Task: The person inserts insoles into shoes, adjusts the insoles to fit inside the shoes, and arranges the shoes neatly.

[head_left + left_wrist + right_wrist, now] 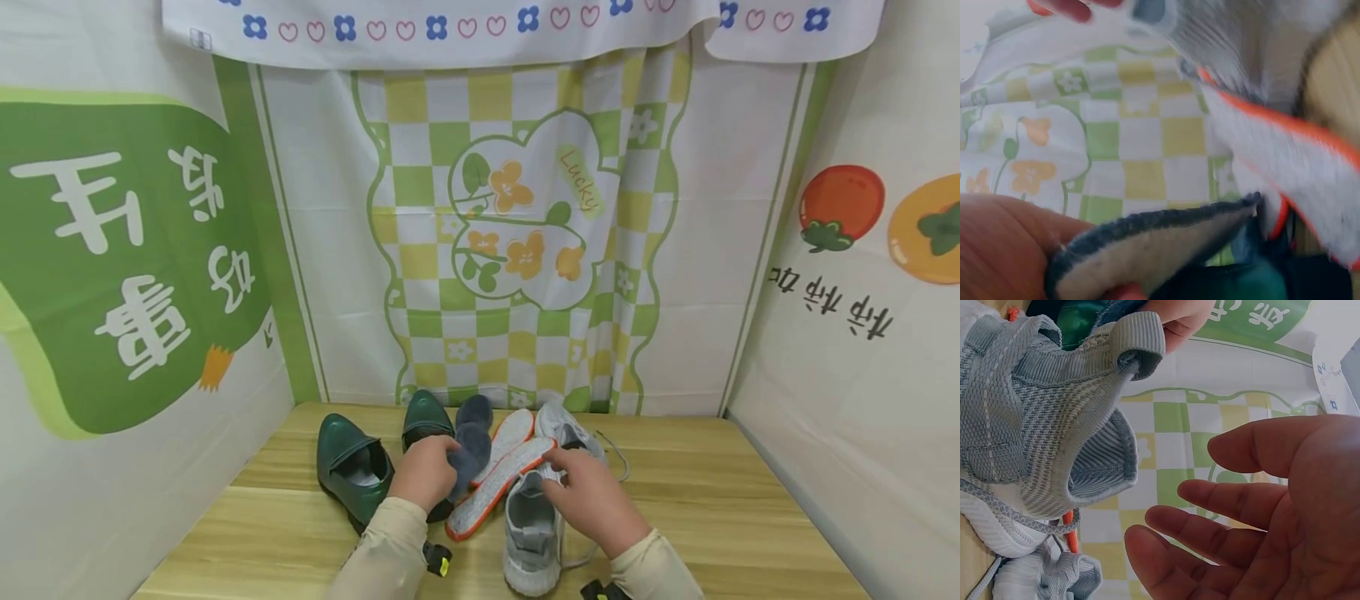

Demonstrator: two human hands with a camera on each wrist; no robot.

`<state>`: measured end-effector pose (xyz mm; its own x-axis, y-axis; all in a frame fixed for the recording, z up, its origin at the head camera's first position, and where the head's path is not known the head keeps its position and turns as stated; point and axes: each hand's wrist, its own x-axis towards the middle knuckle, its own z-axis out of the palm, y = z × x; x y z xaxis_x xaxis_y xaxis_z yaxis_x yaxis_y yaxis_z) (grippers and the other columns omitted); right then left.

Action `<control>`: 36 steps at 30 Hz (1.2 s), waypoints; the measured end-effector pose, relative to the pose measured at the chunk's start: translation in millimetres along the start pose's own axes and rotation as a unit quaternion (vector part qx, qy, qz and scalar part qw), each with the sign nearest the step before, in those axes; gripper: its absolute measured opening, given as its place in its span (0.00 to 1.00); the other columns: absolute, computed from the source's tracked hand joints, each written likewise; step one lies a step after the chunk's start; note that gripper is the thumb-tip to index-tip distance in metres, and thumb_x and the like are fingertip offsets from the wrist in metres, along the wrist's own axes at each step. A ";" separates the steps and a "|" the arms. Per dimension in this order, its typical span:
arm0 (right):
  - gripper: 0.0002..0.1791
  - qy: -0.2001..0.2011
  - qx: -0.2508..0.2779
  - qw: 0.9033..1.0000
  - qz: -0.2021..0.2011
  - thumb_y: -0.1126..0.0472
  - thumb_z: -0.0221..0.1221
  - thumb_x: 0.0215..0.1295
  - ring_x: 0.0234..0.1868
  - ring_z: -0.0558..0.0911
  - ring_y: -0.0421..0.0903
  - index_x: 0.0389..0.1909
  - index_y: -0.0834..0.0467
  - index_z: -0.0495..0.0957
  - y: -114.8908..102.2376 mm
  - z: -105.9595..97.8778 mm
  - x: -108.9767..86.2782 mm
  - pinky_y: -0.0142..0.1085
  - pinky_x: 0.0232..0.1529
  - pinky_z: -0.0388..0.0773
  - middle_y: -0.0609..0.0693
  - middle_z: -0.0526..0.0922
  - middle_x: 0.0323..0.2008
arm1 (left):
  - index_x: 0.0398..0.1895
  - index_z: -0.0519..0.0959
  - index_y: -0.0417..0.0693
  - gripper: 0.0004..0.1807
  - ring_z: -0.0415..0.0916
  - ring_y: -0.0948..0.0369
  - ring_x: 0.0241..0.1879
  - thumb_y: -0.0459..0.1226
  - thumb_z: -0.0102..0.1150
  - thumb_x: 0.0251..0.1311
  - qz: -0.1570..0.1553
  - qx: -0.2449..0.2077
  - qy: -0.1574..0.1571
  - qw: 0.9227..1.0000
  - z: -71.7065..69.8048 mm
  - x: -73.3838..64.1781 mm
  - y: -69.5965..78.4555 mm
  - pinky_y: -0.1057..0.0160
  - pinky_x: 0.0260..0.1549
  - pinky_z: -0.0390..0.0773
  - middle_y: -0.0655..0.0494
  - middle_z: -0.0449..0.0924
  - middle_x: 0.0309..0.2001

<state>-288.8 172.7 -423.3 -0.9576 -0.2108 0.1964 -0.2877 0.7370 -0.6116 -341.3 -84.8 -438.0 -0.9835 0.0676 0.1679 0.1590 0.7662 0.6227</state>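
Note:
My left hand (pixel 424 472) pinches a dark blue insole (pixel 469 454), and its pale underside shows in the left wrist view. Close by that hand stand two dark green loafers, one at the left (pixel 352 467) and one behind (pixel 426 414). My right hand (pixel 596 498) hovers beside the near grey sneaker (pixel 531 533), fingers spread and holding nothing in the right wrist view. Between the hands lie two light grey insoles with orange edges, the front one (pixel 498 490) crossing the other (pixel 513 432). The far grey sneaker (pixel 558 425) lies behind my right hand.
Everything rests on a wooden tabletop (pixel 697 492). A checked cloth (pixel 420 267) hangs behind it, and printed white cloth walls close in the left (pixel 45 467) and right (pixel 847 400) sides. A loose shoelace (pixel 618 454) trails beside the far sneaker.

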 end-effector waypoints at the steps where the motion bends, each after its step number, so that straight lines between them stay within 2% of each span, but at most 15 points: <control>1: 0.19 0.001 -0.001 1.000 -0.002 0.60 0.63 0.72 0.48 0.86 0.51 0.62 0.57 0.84 -0.2 0.0 0.0 0.50 0.46 0.83 0.58 0.86 0.59 | 0.62 0.84 0.42 0.28 0.61 0.61 0.14 0.21 0.52 0.60 -0.004 -0.006 -0.016 1.000 -1.1 -1.0 1.1 0.62 0.17 0.65 0.42 0.87 0.57; 7: 0.16 0.006 -0.013 1.000 -0.019 0.60 0.65 0.71 0.46 0.86 0.50 0.57 0.56 0.86 0.1 1.9 -1.8 0.49 0.45 0.84 0.56 0.87 0.56 | 0.66 0.82 0.43 0.31 0.59 0.61 0.13 0.22 0.47 0.62 -0.032 -0.058 -0.050 0.997 -6.6 -5.2 6.4 0.62 0.17 0.68 0.42 0.84 0.64; 11: 0.19 0.006 -0.012 1.000 -0.021 0.61 0.67 0.69 0.46 0.87 0.51 0.60 0.57 0.84 0.3 3.8 -2.0 0.49 0.45 0.84 0.56 0.87 0.57 | 0.62 0.83 0.47 0.26 0.80 0.55 0.31 0.24 0.44 0.66 0.005 -0.111 -0.011 0.994 -7.6 -7.9 16.4 0.59 0.26 0.68 0.46 0.86 0.59; 13: 0.25 0.009 -0.008 1.000 -0.024 0.62 0.68 0.67 0.46 0.88 0.53 0.65 0.58 0.82 0.7 4.8 -0.9 0.49 0.45 0.85 0.57 0.87 0.56 | 0.58 0.82 0.49 0.22 0.84 0.48 0.43 0.26 0.44 0.71 0.033 -0.169 0.006 0.985 -8.8 -10.6 26.0 0.57 0.33 0.72 0.49 0.86 0.55; 14: 0.28 0.007 -0.006 1.000 -0.027 0.62 0.69 0.66 0.46 0.88 0.54 0.68 0.57 0.80 0.5 5.2 -0.4 0.49 0.45 0.85 0.57 0.87 0.56 | 0.57 0.82 0.50 0.20 0.84 0.47 0.51 0.27 0.44 0.73 0.049 -0.202 0.010 0.978 -9.8 -12.9 31.6 0.57 0.38 0.74 0.51 0.87 0.53; 16: 0.35 0.003 0.000 0.999 -0.039 0.63 0.70 0.65 0.47 0.89 0.55 0.73 0.56 0.74 0.3 6.4 0.7 0.48 0.44 0.86 0.57 0.88 0.54 | 0.56 0.81 0.50 0.17 0.84 0.48 0.52 0.29 0.45 0.75 0.073 -0.278 0.004 0.958 -12.2 -19.5 43.8 0.57 0.44 0.78 0.52 0.88 0.51; 18: 0.38 -0.004 0.010 0.999 -0.054 0.62 0.70 0.66 0.47 0.89 0.53 0.76 0.55 0.71 0.0 7.8 1.3 0.45 0.42 0.86 0.54 0.89 0.52 | 0.55 0.81 0.47 0.15 0.85 0.51 0.50 0.30 0.46 0.76 0.089 -0.357 -0.023 0.929 -15.6 -28.6 55.8 0.58 0.47 0.83 0.51 0.87 0.50; 23: 0.17 0.041 0.015 0.994 -0.105 0.60 0.70 0.70 0.41 0.89 0.43 0.58 0.50 0.86 -2.4 9.1 -1.9 0.34 0.38 0.83 0.47 0.92 0.43 | 0.54 0.79 0.38 0.15 0.86 0.56 0.54 0.28 0.43 0.74 0.132 -0.477 -0.117 0.861 -23.1 -51.3 76.7 0.57 0.55 0.87 0.50 0.86 0.49; 25: 0.10 0.081 0.022 0.990 -0.115 0.61 0.70 0.69 0.39 0.89 0.40 0.48 0.48 0.90 -4.6 7.9 -3.6 0.31 0.38 0.82 0.46 0.93 0.41 | 0.55 0.78 0.37 0.18 0.85 0.56 0.57 0.25 0.39 0.71 0.158 -0.487 -0.136 0.848 -25.1 -56.5 79.9 0.57 0.56 0.86 0.49 0.86 0.51; 27: 0.08 0.114 0.045 0.985 -0.121 0.63 0.71 0.67 0.38 0.89 0.38 0.44 0.49 0.90 -7.8 5.1 -4.6 0.31 0.37 0.82 0.46 0.93 0.38 | 0.58 0.77 0.38 0.20 0.84 0.56 0.59 0.23 0.38 0.70 0.183 -0.472 -0.134 0.852 -26.5 -59.2 81.0 0.57 0.57 0.86 0.47 0.85 0.56; 28: 0.07 0.128 0.055 0.983 -0.123 0.64 0.71 0.67 0.36 0.88 0.37 0.43 0.49 0.90 -9.6 3.2 -4.9 0.31 0.36 0.82 0.45 0.93 0.36 | 0.60 0.78 0.41 0.22 0.84 0.56 0.58 0.23 0.40 0.70 0.192 -0.451 -0.119 0.863 -26.9 -59.6 81.1 0.59 0.55 0.86 0.48 0.84 0.59; 30: 0.06 0.149 0.066 0.979 -0.126 0.66 0.70 0.67 0.33 0.86 0.34 0.38 0.49 0.90 -12.9 -0.9 -5.5 0.30 0.35 0.81 0.42 0.91 0.32 | 0.64 0.78 0.48 0.23 0.85 0.58 0.54 0.24 0.47 0.71 0.205 -0.381 -0.069 0.899 -27.4 -58.8 80.5 0.61 0.51 0.86 0.49 0.81 0.64; 33: 0.11 0.167 0.053 0.974 -0.140 0.67 0.69 0.68 0.27 0.79 0.31 0.29 0.48 0.84 -18.1 -7.9 -7.7 0.31 0.30 0.77 0.37 0.85 0.26 | 0.70 0.77 0.59 0.24 0.83 0.60 0.39 0.32 0.58 0.73 0.182 -0.262 0.002 0.948 -27.5 -55.1 79.1 0.62 0.39 0.85 0.52 0.74 0.70; 34: 0.13 0.173 0.046 0.973 -0.143 0.67 0.69 0.68 0.26 0.77 0.31 0.27 0.47 0.82 -19.4 -10.0 -8.7 0.30 0.29 0.76 0.36 0.82 0.24 | 0.72 0.75 0.60 0.26 0.82 0.61 0.36 0.35 0.61 0.73 0.168 -0.233 0.016 0.958 -27.8 -53.8 78.5 0.61 0.35 0.83 0.52 0.74 0.70; 36: 0.13 0.184 0.046 0.970 -0.149 0.67 0.70 0.68 0.26 0.76 0.30 0.28 0.47 0.83 -21.8 -13.9 -11.1 0.30 0.28 0.75 0.35 0.82 0.25 | 0.75 0.72 0.60 0.29 0.81 0.60 0.31 0.39 0.65 0.73 0.141 -0.219 0.011 0.965 -28.8 -51.6 77.2 0.59 0.31 0.83 0.50 0.78 0.66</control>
<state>-271.7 167.9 -401.5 -0.7663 -0.1487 0.6250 -0.5667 0.6148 -0.5485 -275.8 -47.6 -376.5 -0.8947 0.2170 0.3904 0.4456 0.3753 0.8127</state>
